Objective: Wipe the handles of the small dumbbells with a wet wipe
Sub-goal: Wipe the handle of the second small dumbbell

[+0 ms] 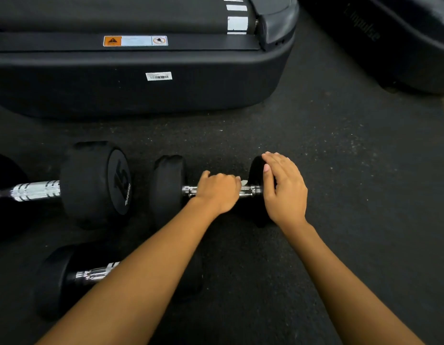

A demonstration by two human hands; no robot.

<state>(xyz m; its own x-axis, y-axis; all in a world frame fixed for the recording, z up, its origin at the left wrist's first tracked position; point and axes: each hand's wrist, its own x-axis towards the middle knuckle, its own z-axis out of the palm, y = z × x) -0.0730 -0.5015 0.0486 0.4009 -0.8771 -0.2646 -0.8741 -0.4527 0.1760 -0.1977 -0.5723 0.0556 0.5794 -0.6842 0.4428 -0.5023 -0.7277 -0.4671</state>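
On the chrome handle, left hand [217, 191]: the fingers are curled over the handle [249, 190] of the small dumbbell [167, 190] from above and close round it. A small white corner of the wet wipe [244, 182] shows at the fingertips, between the hand and the bar.
Right hand [284, 188]: the fingers are straight and together, and the hand lies flat over the right head of the same dumbbell. It grips nothing.
Wet wipe: almost all of it is hidden under the left hand; only the corner toward the right head is seen.
Small dumbbell: it lies on its side on the floor [340, 170], in the middle of the view, with the handle running left to right. Short pieces of bare chrome show on both sides of the left hand. The right head is mostly covered by the right hand.
Larger dumbbell [94, 185]: just beside the small one on its left, in one line with it. Its end face bears the number 15.
Third dumbbell [56, 277]: nearer to the person, low on the left, partly hidden behind the left forearm.
Floor: dark rubber with pale specks.
Treadmill [141, 95]: beyond the dumbbells, black, with an orange-and-white warning label [135, 41] and a white barcode sticker [158, 76].
Second machine [402, 46]: at the top right, dark, with the faint word "Impulse".
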